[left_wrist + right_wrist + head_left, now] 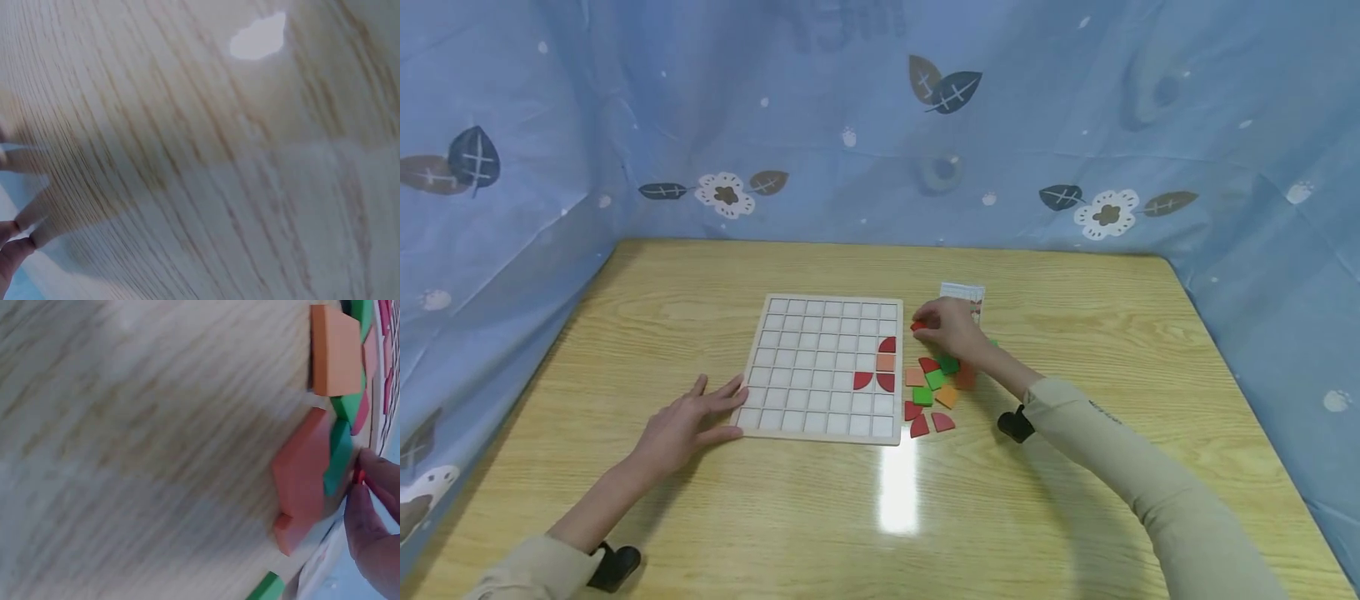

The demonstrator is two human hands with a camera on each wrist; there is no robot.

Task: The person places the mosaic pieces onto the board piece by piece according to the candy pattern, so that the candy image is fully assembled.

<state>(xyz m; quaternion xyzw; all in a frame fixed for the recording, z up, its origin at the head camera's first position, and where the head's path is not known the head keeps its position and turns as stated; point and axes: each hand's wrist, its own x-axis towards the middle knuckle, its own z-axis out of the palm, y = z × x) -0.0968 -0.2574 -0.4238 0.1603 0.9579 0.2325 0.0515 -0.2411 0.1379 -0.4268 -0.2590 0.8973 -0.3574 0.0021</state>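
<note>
A white gridded board [805, 358] with a pale wooden frame lies on the table. Near its right side sit an orange square tile [885, 362] and three red quarter-circle tiles [886, 382] in cells. My left hand [679, 425] rests at the board's left edge, fingers extended and touching the frame. Just beyond the opposite edge, my right hand [953, 329] pinches a small red tile [917, 326] between thumb and fingers; its shape is mostly hidden. In the right wrist view, only a sliver of that red tile [358, 475] shows at the fingertips.
Loose tiles lie right of the board: green squares [922, 396], orange squares [947, 396] and red quarter-circles [919, 426], several in all. A printed paper sheet [962, 291] lies partly under the right hand's outline. Blue patterned cloth [850, 125] surrounds the wooden table [760, 517].
</note>
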